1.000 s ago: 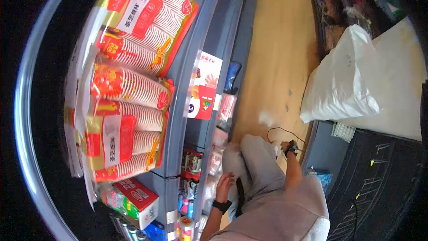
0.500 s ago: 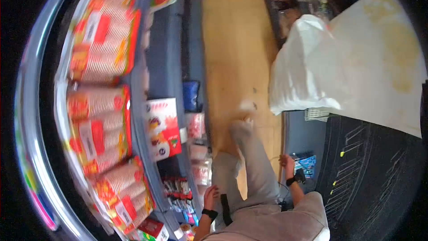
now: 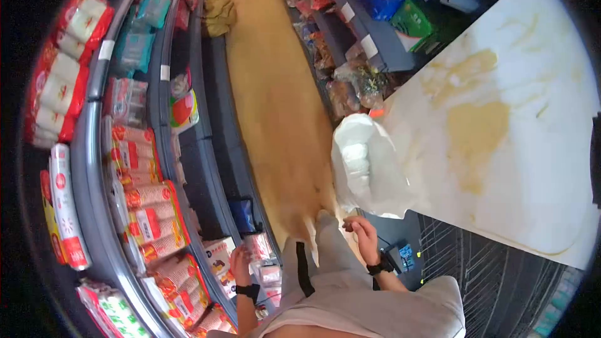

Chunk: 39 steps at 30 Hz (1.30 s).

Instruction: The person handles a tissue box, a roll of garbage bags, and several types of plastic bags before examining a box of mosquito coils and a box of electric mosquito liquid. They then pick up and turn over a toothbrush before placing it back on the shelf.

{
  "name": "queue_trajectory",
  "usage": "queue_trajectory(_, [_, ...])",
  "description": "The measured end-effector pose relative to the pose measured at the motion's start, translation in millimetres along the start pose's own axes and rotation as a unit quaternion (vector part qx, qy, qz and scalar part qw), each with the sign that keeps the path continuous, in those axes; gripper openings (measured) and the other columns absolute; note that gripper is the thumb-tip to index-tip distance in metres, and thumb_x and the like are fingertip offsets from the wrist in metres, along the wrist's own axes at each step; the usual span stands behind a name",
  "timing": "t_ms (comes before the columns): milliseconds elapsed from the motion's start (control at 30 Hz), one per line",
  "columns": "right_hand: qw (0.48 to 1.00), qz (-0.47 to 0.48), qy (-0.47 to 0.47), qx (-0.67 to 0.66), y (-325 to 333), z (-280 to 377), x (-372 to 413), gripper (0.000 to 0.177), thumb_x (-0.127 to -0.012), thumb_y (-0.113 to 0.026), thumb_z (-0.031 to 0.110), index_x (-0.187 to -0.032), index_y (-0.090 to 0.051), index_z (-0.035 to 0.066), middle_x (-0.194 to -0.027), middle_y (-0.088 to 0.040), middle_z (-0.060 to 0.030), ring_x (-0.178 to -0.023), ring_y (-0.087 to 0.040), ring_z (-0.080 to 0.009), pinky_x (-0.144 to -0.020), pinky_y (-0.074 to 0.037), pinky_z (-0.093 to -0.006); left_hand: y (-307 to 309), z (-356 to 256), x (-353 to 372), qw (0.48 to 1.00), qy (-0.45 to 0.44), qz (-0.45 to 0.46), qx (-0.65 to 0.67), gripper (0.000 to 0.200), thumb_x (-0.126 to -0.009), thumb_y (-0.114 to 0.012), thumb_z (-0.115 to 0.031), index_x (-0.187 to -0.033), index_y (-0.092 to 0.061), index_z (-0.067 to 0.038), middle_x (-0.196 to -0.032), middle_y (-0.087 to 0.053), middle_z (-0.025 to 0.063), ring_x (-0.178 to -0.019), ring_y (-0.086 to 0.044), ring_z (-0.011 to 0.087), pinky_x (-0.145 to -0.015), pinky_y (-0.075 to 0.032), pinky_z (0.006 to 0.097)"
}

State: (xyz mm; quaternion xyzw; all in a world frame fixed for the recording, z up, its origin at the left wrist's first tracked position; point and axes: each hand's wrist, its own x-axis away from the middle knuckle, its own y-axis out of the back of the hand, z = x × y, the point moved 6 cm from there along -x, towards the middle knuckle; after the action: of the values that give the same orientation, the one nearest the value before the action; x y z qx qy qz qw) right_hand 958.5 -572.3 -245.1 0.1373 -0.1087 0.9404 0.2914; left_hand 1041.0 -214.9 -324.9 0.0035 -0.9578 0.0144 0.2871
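Narrow shop aisle, yellow-brown floor [image 3: 269, 106]. Crumpled white plastic bag [image 3: 369, 169] seen overlapping edge of brown-stained white panel [image 3: 532, 200]. Right hand [image 3: 363, 235] held near bag, on wearer's side, fingers loosely curled; whether anything is gripped cannot be told. Left hand [image 3: 240, 266] placed left of bag, fingers slightly bent, no object seen held; white-and-red printed box [image 3: 219, 261] beside it. Bag could be snagged by black wristband [image 3: 374, 269]; box could be knocked by outward swing, space being tight.
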Motion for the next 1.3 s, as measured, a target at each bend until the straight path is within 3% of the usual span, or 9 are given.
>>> queue_trajectory(267, [0.998,0.061,0.008,0.023,-96,54,-120,0.021,-0.086,-0.043,0.013,-0.099,-0.051,-0.002,-0.085,-0.055,-0.0052,-0.079,-0.051,-0.0111,-0.071,-0.040,-0.0234,-21,-84,-101,0.998,-0.014,0.067,-0.007,0.029,-0.079,-0.051,-0.018,-0.104,-0.049,-0.004,-0.093,-0.053,0.0021,-0.078,-0.050,0.0115,-0.066,-0.041,0.0245])
queue_trajectory(300, [0.997,0.081,0.008,0.001,-112,64,-134,0.022,-0.086,-0.043,0.015,-0.102,-0.049,0.000,-0.087,-0.055,-0.0048,-0.082,-0.052,-0.0114,-0.073,-0.040,-0.0237,-31,-107,-118,0.995,-0.047,0.065,-0.063,0.027,-0.080,-0.049,-0.018,-0.103,-0.050,-0.003,-0.093,-0.053,0.0031,-0.080,-0.050,0.0121,-0.067,-0.041,0.0238])
queue_trajectory(333, [0.997,0.073,0.016,-0.002,-125,76,-147,0.022,-0.086,-0.043,0.015,-0.102,-0.049,0.000,-0.087,-0.055,-0.0048,-0.082,-0.052,-0.0114,-0.073,-0.040,-0.0237,-41,-127,-134,0.996,-0.037,0.065,-0.050,0.023,-0.081,-0.049,-0.017,-0.100,-0.053,-0.005,-0.090,-0.056,0.0032,-0.073,-0.051,0.0090,-0.061,-0.039,0.0200])
queue_trajectory(533, [0.986,0.054,0.088,0.131,-168,139,-227,0.027,-0.083,-0.050,0.017,-0.106,-0.047,0.003,-0.093,-0.052,-0.0043,-0.081,-0.050,-0.0109,-0.070,-0.040,-0.0228,-110,-262,-258,0.987,-0.076,0.143,0.002,0.024,-0.081,-0.049,-0.017,-0.100,-0.052,-0.005,-0.090,-0.055,0.0039,-0.074,-0.051,0.0093,-0.065,-0.039,0.0207])
queue_trajectory(767, [0.976,-0.097,0.149,0.127,-117,161,-334,0.029,-0.080,-0.052,0.012,-0.105,-0.045,0.001,-0.086,-0.050,-0.0066,-0.074,-0.048,-0.0109,-0.063,-0.040,-0.0232,-224,-380,-359,0.968,-0.140,0.204,0.037,0.025,-0.083,-0.047,-0.019,-0.101,-0.051,-0.003,-0.094,-0.054,0.0055,-0.082,-0.051,0.0114,-0.070,-0.039,0.0219])
queue_trajectory(867, [0.961,-0.109,0.167,0.189,-97,166,-401,0.028,-0.080,-0.052,0.012,-0.104,-0.045,0.000,-0.082,-0.051,-0.0058,-0.073,-0.048,-0.0104,-0.064,-0.040,-0.0228,-261,-390,-399,0.963,-0.139,0.229,0.008,0.025,-0.083,-0.046,-0.018,-0.102,-0.050,-0.003,-0.095,-0.054,0.0054,-0.081,-0.051,0.0108,-0.069,-0.039,0.0215])
queue_trajectory(933, [0.974,-0.126,0.134,0.133,-92,184,-453,0.028,-0.079,-0.053,0.012,-0.103,-0.045,0.000,-0.078,-0.052,-0.0045,-0.072,-0.049,-0.0102,-0.064,-0.040,-0.0224,-283,-410,-420,0.961,-0.138,0.238,-0.005,0.025,-0.083,-0.046,-0.018,-0.103,-0.050,-0.003,-0.095,-0.054,0.0053,-0.080,-0.051,0.0102,-0.068,-0.039,0.0209])
queue_trajectory(1067, [0.941,-0.226,0.225,0.115,-72,213,-558,0.026,-0.078,-0.054,0.012,-0.100,-0.048,0.001,-0.079,-0.055,-0.0048,-0.071,-0.050,-0.0093,-0.062,-0.041,-0.0231,-291,-444,-457,0.969,-0.140,0.197,-0.058,0.025,-0.082,-0.046,-0.017,-0.103,-0.050,-0.004,-0.095,-0.054,0.0044,-0.077,-0.051,0.0092,-0.064,-0.039,0.0195])
queue_trajectory(1300, [0.929,-0.320,0.167,0.075,-43,229,-694,0.025,-0.078,-0.054,0.013,-0.099,-0.050,0.002,-0.083,-0.056,-0.0034,-0.068,-0.050,-0.0081,-0.058,-0.041,-0.0207,-342,-469,-539,0.967,-0.139,0.174,-0.121,0.026,-0.081,-0.048,-0.019,-0.103,-0.051,-0.005,-0.095,-0.055,0.0035,-0.077,-0.051,0.0109,-0.066,-0.039,0.0221])
